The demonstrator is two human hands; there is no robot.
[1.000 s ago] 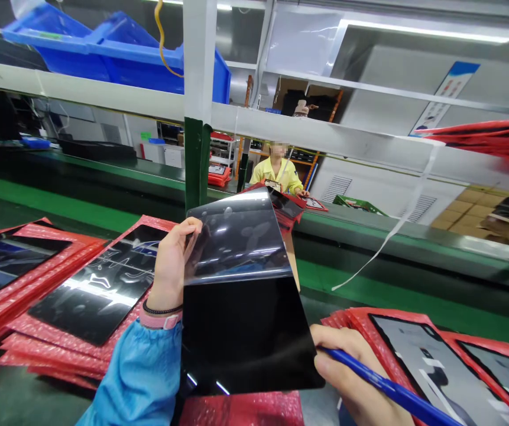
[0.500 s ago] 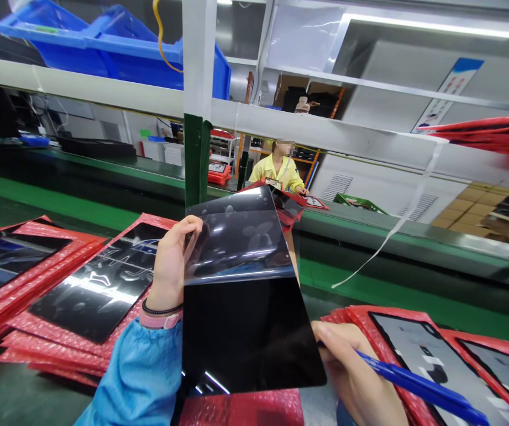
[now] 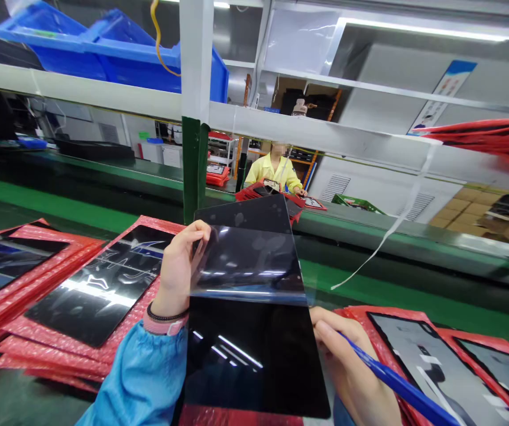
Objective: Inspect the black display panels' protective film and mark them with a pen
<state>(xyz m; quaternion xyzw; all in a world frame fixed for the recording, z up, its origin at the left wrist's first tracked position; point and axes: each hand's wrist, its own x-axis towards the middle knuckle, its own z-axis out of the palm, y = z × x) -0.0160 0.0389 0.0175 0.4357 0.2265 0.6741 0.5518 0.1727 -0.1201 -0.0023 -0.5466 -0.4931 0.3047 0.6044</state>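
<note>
A black glass screen panel (image 3: pixel 258 361) is held up, tilted, in front of me. Clear protective film (image 3: pixel 254 260) covers its upper part and is folded back along a crease across the middle; the lower part is bare and glossy. My left hand (image 3: pixel 181 260) is closed, pinching the film at the panel's left edge. At the right edge, my right hand (image 3: pixel 352 361) grips the panel between thumb and fingers. That hand also holds a slim blue tool (image 3: pixel 396 378), like tweezers or a pen, pointing down to the right; its tip is hidden.
Left lie filmed black panels (image 3: pixel 99 290) on red bubble-wrap sleeves (image 3: pixel 59 355). On the right are grey-backed panels (image 3: pixel 418 343) on red wrap. A white strap (image 3: pixel 382 242) hangs from the shelf rail (image 3: pixel 325 133). Across the bench sits a person in yellow (image 3: pixel 272 168).
The panel has dropped a little and shifted slightly right, its tilt changing. My left hand moved slightly right with the film, and my right hand rose a little along the panel's edge.
</note>
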